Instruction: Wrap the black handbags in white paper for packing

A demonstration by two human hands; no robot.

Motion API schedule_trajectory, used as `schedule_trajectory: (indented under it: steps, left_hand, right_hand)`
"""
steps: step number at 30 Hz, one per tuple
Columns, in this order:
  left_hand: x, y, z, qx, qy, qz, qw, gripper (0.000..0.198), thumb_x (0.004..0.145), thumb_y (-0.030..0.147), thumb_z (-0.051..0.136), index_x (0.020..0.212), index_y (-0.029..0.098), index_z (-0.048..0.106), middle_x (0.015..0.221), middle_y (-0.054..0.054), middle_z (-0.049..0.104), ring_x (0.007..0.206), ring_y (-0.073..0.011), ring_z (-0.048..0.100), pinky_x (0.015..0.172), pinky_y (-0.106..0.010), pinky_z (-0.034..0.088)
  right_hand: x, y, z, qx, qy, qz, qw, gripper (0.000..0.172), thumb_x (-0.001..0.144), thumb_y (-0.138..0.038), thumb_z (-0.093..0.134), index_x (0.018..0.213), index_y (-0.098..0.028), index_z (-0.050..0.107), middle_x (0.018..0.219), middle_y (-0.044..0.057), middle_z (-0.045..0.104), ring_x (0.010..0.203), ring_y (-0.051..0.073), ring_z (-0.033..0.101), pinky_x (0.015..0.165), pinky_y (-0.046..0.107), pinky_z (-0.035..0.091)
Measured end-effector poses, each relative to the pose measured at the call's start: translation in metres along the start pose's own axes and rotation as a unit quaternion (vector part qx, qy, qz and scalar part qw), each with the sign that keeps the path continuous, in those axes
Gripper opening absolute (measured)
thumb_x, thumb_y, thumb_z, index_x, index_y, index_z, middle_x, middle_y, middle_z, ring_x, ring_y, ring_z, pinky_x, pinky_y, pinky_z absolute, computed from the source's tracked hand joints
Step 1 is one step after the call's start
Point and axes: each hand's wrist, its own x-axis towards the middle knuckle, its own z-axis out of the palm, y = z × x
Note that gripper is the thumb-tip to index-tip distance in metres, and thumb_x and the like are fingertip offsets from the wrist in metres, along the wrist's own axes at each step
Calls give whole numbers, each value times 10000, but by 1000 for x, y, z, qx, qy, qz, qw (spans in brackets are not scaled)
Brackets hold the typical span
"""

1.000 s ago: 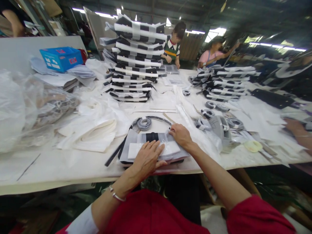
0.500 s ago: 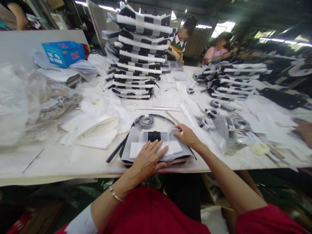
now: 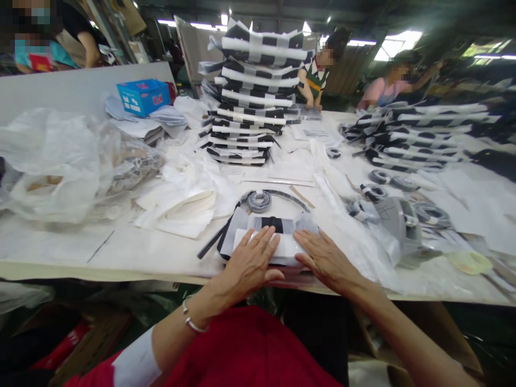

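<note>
A dark handbag (image 3: 226, 248) lies at the table's front edge, covered over its front with thin white wrapping and a white padding strip (image 3: 287, 245). A black tab (image 3: 271, 222) shows at its upper middle. My left hand (image 3: 252, 255) rests flat on the left of the wrapping, fingers stretched out. On the right side my right hand (image 3: 322, 258) lies flat too, fingers extended. Behind the bag a wrapped handle (image 3: 288, 194) arches up, with a coiled strap (image 3: 258, 200) beside it. A loose black strap end (image 3: 212, 242) sticks out at the left.
A tall stack of wrapped bags (image 3: 252, 110) stands behind, a second stack (image 3: 427, 134) at the back right. Left are white sheets (image 3: 181, 212), clear plastic (image 3: 60, 161) and a blue box (image 3: 144, 97). A tape dispenser (image 3: 401, 228) and strap coils (image 3: 431, 214) lie right. Co-workers are beyond.
My right hand has moved from the bag's upper right corner down onto its front and flattened out. My left hand stays on the wrapping. The view has turned left.
</note>
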Motion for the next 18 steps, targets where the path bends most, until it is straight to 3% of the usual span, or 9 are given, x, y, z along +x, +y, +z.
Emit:
schedule_trajectory:
  steps: [4,6,10,13,18]
  left_hand:
    - [-17,-25,-10,46,15,-67,997,743,928,627,456,1461,114,389,1529,-180,401,1434,-298,352,1179,-510,254]
    - [-26,-33,-3,53,14,-80,995,733,930,630,451,1453,120,407,1507,-173,437,1419,-300,378,1171,-509,269]
    - [-45,-39,22,53,20,-70,996,761,920,655,438,1455,115,403,1487,-164,469,1383,-295,433,1141,-481,321]
    - [-52,-38,33,50,35,-67,996,826,899,692,418,1471,98,371,1502,-173,445,1392,-295,420,1155,-481,299]
    - [-53,-36,35,37,61,-68,995,863,890,716,387,1469,76,373,1487,-189,459,1386,-302,427,1154,-493,302]
  right_hand:
    - [24,-13,-37,8,30,-17,999,550,1003,-476,391,1455,-169,458,1480,144,485,1412,286,395,1166,559,275]
    - [30,-21,-40,16,43,-44,998,575,997,-468,417,1492,-176,400,1517,143,436,1435,272,357,1179,536,266]
    - [21,-28,-8,-3,26,-99,995,652,949,-460,536,1502,-156,369,1507,155,447,1417,284,385,1164,519,306]
    - [7,-27,19,-37,27,-98,994,741,908,-463,606,1511,-127,338,1532,171,404,1428,303,361,1162,521,309]
    - [3,-27,26,-63,39,-90,993,761,891,-456,629,1510,-127,333,1550,168,376,1434,299,351,1159,516,313]
